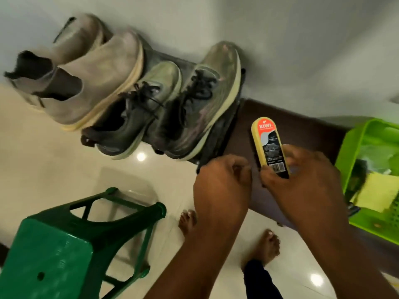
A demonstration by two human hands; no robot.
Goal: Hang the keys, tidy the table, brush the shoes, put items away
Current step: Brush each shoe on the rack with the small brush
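My right hand [302, 175] grips a yellow Kiwi shoe shine sponge case [269, 145] by its lower end, label facing me. Beside it, my left hand [222, 180] has its fingers curled at the case's bottom edge; whether it holds anything is hidden. A pair of dark lace-up sneakers [172, 113] sits on a black shoe tray [218, 139] against the wall. To their left stands a pair of beige suede boots [86, 83].
A bright green plastic basket [349, 147] with a yellow cloth [377, 190] inside stands at the right on a dark brown mat [291, 117]. A green plastic stool [64, 244] is at the lower left. My bare feet stand on the glossy tiled floor [54, 158].
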